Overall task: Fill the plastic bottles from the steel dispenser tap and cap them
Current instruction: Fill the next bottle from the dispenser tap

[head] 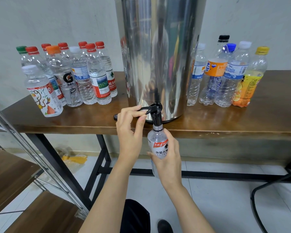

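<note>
We hold the uncapped plastic bottle [159, 145] upright in our right hand [168, 158], fingers and thumb wrapped round its labelled body. The bottle's open neck sits directly under the black tap [155, 115], just above this hand and in front of the table edge. Our left hand [131, 132], just beside the right, pinches the tap lever [145, 108] between thumb and fingertips. The tap projects from the base of the steel dispenser [158, 56], which stands on the wooden table [225, 125] beyond both hands. A black cap [115, 116] lies on the table just left of the left hand. A group of capped bottles [71, 76] stands beyond the left hand; a second bottle group [225, 76] stands beyond the right hand.
</note>
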